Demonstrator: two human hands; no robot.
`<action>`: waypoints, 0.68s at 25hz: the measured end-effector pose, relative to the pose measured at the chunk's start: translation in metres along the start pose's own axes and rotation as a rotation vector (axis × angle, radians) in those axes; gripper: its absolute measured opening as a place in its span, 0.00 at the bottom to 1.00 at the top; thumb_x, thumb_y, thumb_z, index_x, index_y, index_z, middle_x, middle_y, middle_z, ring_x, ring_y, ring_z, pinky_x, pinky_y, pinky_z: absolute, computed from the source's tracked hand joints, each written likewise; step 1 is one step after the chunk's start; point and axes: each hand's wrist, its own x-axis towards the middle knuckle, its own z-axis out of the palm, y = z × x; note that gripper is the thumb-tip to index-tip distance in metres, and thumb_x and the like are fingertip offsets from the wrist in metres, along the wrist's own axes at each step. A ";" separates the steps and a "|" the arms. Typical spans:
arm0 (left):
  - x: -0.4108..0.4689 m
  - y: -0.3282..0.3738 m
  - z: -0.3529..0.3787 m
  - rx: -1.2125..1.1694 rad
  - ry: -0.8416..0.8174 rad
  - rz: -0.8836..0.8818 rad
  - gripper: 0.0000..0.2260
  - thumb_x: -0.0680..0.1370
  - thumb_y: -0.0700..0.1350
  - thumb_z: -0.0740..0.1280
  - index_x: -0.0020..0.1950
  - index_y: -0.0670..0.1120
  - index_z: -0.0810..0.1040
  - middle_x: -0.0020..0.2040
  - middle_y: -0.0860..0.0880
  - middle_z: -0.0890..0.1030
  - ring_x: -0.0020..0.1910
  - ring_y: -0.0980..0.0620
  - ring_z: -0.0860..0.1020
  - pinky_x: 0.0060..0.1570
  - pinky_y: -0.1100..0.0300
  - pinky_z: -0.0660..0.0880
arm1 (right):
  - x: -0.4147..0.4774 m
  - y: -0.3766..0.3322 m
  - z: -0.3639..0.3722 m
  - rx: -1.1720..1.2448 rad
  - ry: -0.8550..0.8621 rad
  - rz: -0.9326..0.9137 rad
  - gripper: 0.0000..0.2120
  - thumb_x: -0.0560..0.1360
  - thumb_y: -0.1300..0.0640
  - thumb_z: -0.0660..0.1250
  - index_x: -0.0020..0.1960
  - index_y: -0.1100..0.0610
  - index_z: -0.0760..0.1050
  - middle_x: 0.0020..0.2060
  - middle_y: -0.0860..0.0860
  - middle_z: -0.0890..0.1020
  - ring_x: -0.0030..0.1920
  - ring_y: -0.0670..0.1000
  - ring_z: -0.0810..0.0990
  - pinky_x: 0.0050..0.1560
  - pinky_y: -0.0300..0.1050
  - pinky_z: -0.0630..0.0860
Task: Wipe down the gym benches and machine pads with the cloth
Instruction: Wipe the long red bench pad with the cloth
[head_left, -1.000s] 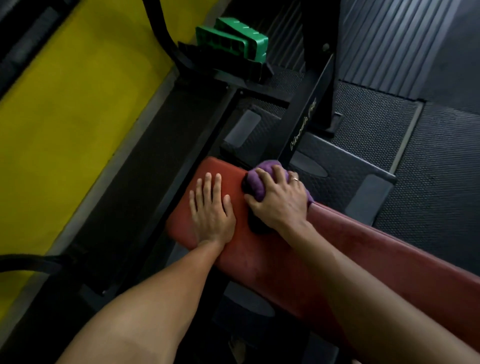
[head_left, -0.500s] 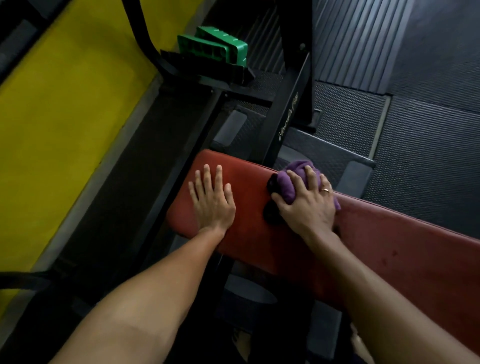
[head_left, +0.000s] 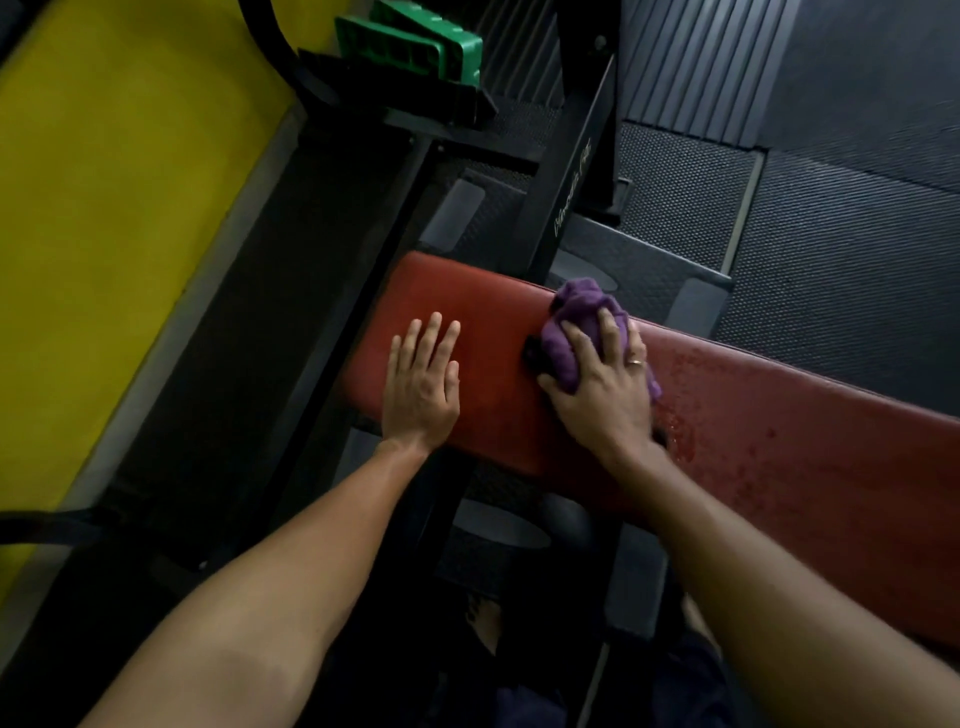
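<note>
Right hand: the right hand (head_left: 602, 395) has its fingers curled over the bunched cloth (head_left: 576, 322), palm bearing down on it.
Cloth position: centre-right of frame, on the upper edge of the bench pad (head_left: 779, 447), with a fold standing up beyond the fingertips.
Cloth handling: judged light, soft and limp. Best held as a wad from above, with loose ends tucked under the palm.
Left hand: the left hand (head_left: 421, 384) lies flat with fingers straight, resting on the pad and holding nothing.
Pad surface: smooth red upholstery, speckled with what look like droplets right of the cloth. Judged firm and possibly slick.
Pad axis: runs from frame centre-left to lower right, rounded end pointing left.
Surroundings: black upright (head_left: 566, 197) rises just behind the cloth.
</note>
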 end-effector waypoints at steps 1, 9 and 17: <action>-0.004 -0.002 0.001 -0.006 0.007 0.016 0.24 0.83 0.48 0.54 0.80 0.49 0.64 0.80 0.48 0.61 0.80 0.46 0.57 0.79 0.45 0.51 | 0.000 -0.026 0.004 0.035 -0.024 0.076 0.38 0.76 0.35 0.64 0.81 0.45 0.57 0.83 0.54 0.48 0.81 0.65 0.42 0.81 0.60 0.41; -0.014 -0.006 0.002 0.013 0.027 0.058 0.24 0.83 0.47 0.54 0.80 0.49 0.64 0.80 0.47 0.62 0.80 0.46 0.58 0.78 0.43 0.54 | -0.077 0.004 0.026 -0.033 0.059 -0.489 0.38 0.69 0.41 0.72 0.76 0.50 0.69 0.78 0.56 0.65 0.78 0.66 0.60 0.75 0.62 0.65; -0.015 -0.011 0.006 0.064 0.059 0.077 0.23 0.83 0.47 0.55 0.79 0.48 0.66 0.79 0.46 0.64 0.79 0.44 0.62 0.76 0.42 0.58 | -0.061 -0.083 0.045 0.089 -0.029 -0.117 0.38 0.75 0.42 0.66 0.81 0.53 0.59 0.82 0.60 0.52 0.79 0.72 0.46 0.79 0.66 0.48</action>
